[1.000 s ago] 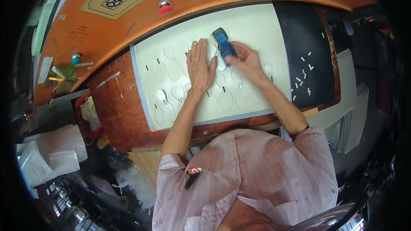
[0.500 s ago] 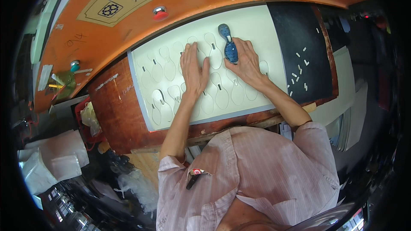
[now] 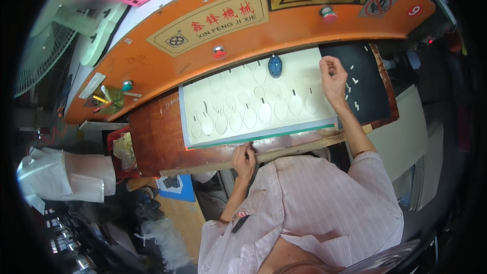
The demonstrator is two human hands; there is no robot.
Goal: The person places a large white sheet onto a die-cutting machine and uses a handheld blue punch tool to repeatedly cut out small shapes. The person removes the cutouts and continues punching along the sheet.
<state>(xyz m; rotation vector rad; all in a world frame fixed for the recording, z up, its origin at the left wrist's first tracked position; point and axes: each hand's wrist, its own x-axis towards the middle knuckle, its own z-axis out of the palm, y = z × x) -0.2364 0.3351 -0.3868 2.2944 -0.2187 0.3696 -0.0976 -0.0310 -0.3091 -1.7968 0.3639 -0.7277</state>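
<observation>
While the left hand [image 3: 244, 161] grips the wooden bar [image 3: 284, 152], the right hand [image 3: 333, 77], seemingly half-curled and empty, touches the sheet's [image 3: 253, 102] edge.

Bright, even light; fisheye edges bent, blurred.

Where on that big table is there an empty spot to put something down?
The brown board left of the cream sheet is bare, between the sheet's edge and the wooden strip that the left hand touches. The sheet is crowded with cut-out shapes and a blue cutter. The black mat beside the right hand has small white pieces, with bare black low down.
</observation>
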